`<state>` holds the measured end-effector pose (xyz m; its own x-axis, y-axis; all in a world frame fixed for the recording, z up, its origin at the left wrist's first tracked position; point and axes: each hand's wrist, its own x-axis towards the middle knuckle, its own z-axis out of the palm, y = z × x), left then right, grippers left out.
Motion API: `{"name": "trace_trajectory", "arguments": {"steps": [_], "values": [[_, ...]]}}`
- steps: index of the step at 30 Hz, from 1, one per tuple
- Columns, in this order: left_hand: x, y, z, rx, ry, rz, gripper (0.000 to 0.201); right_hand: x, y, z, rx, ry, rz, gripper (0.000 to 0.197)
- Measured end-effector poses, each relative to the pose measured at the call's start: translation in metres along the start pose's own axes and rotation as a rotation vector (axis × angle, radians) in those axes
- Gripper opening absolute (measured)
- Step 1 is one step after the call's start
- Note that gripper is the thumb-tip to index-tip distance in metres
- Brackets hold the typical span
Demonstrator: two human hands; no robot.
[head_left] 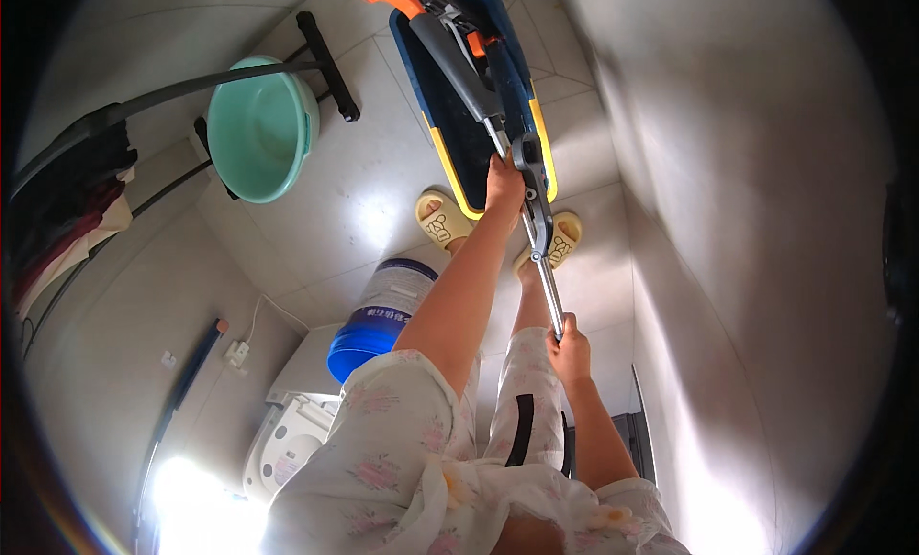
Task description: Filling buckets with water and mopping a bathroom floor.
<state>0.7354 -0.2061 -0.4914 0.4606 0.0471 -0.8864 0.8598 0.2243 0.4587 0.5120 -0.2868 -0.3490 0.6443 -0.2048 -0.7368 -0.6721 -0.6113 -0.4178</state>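
Observation:
A mop with a metal pole [547, 285] slants across the middle, its grey and orange head [450, 62] over a long dark blue bucket [414, 72] with a yellow rim at the near end. My left hand [505, 185] is closed around the pole, beside a dark grey lever fitting [536, 196]. Lower down, my right hand [571, 352] grips the near end of the pole. Part of the bucket's inside is hidden by the mop, and the fingers of my left hand show only partly.
My feet in yellow slippers [442, 220] stand at the bucket's near end. A blue and white drum [383, 316] is left of my leg. A mint basin [258, 134] rests by a black rack [325, 67] with hanging clothes [72, 201]. A white toilet [292, 445] is lower left; a wall [728, 172] rises at right.

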Motion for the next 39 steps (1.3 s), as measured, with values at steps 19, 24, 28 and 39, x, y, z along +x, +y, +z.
{"name": "trace_trajectory", "arguments": {"steps": [19,24,28,39], "values": [[-0.077,-0.081,-0.001,0.795,-0.002,-0.028,0.032,-0.118,-0.036,-0.074,0.095,-0.243,0.369,0.02],[-0.094,-0.074,-0.01,1.066,0.002,0.031,0.033,-0.137,-0.04,-0.055,0.254,-0.225,0.368,0.019],[-0.122,-0.059,0.01,0.949,0.096,-0.221,0.041,-0.152,-0.031,-0.055,0.294,-0.241,0.391,0.019],[-0.162,-0.073,-0.008,1.081,0.125,-0.417,0.046,-0.185,-0.042,-0.058,0.351,-0.391,0.568,0.023]]}}
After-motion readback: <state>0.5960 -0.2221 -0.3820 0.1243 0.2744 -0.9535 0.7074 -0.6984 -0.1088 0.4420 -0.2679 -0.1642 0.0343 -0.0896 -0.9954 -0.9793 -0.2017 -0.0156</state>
